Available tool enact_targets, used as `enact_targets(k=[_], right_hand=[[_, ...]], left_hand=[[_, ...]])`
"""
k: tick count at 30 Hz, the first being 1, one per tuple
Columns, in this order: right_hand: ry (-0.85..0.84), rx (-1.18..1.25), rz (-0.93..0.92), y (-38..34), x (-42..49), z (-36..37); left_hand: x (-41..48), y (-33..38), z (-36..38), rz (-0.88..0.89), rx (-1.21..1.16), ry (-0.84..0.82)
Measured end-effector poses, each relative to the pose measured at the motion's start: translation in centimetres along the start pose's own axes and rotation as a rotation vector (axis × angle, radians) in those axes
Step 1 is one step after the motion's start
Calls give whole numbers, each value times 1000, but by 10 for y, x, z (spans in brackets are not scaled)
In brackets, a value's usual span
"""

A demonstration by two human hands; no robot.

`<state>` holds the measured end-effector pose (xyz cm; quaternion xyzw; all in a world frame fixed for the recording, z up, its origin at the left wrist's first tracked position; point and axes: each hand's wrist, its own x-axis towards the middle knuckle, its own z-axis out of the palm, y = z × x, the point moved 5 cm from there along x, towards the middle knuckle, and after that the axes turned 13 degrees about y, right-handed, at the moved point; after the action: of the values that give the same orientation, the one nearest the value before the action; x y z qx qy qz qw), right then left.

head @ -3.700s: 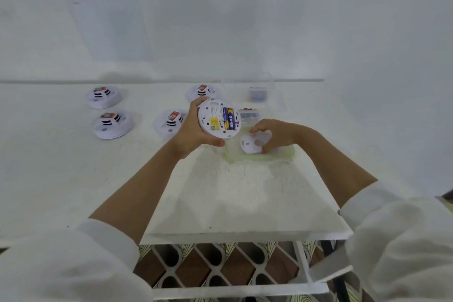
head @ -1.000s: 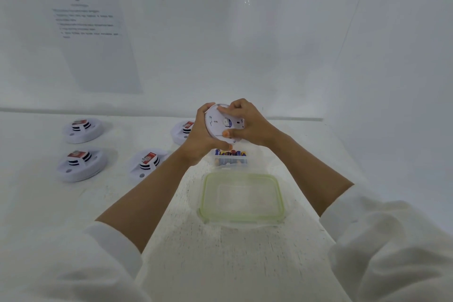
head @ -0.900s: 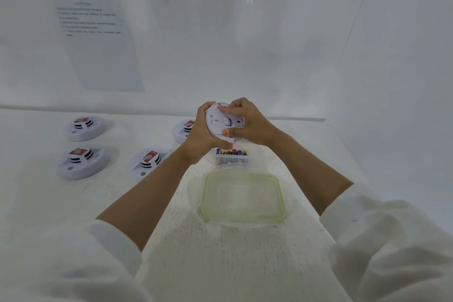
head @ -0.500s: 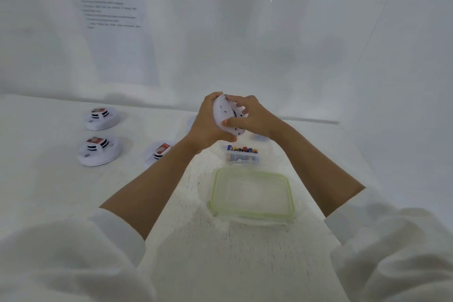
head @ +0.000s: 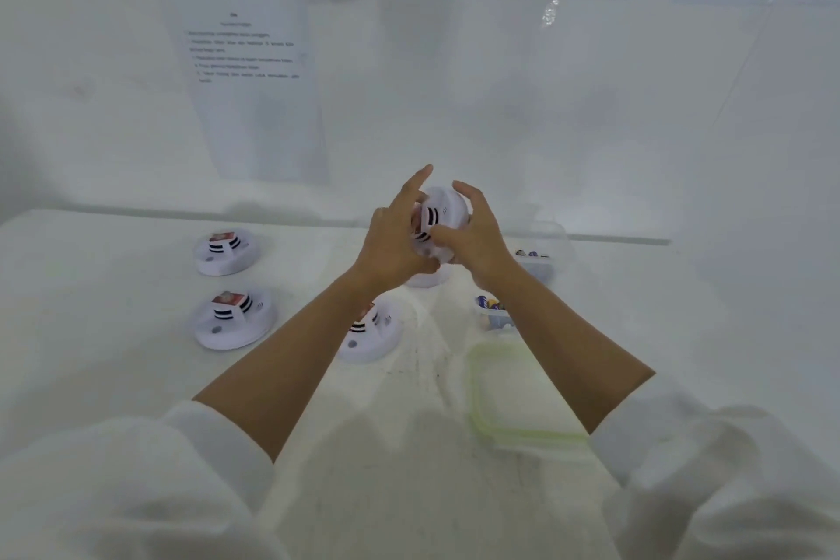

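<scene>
Holding smoke detector [head: 443, 214] up off the table [head: 113, 377], tilted on edge, vented side facing camera. Clamping it from both sides: wrapping left grip [head: 393, 236] round left rim, index finger sticking up free; curling right grip [head: 479, 236] over right rim, thumb pressing on front face. Seeing back-left detector [head: 225, 251] and front-left detector [head: 234, 319] sitting flat, well apart from both grips. Seeing third detector [head: 370, 332] just beside left forearm, fourth detector [head: 425, 280] right below the held one, mostly hidden. Seeing battery tub [head: 493, 315] by right forearm, clear box [head: 543, 261] behind right wrist, green-rimmed lid [head: 522, 436] nearer camera.
</scene>
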<state>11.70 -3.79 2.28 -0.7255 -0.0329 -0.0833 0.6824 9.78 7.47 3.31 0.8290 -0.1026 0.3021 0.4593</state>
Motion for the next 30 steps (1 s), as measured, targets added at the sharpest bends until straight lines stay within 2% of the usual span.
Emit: enact_targets(k=[2,4,6,8,12,16,18,23,30], right_hand=[[32,197,162,6,1,15],[32,341,261,9,3,30],[25,373,290,12,6,44],[26,376,309,14,8,60],[-16,364,332,26,8,88],[-102,41,259,35,4,112],[-107,-36,222,37,0,125],[-63,-113,134,43,6,158],[-53,-170,107,61,25,181]], left_hand=[[5,-17,-14,-82,-24,-58],[7,-39,-28,-332,-159,-110],[5,-57,-38,-597,-396,-172],[6,-71,-48,-715,-542,-227],[8,-100,-64,-739,-619,-248],[6,-131,-80,-694,-585,-269],[4,-145,-87,-674,-561,-271],[8,-169,-101,-614,-468,-254],[20,-187,-108,-563,-387,-213]])
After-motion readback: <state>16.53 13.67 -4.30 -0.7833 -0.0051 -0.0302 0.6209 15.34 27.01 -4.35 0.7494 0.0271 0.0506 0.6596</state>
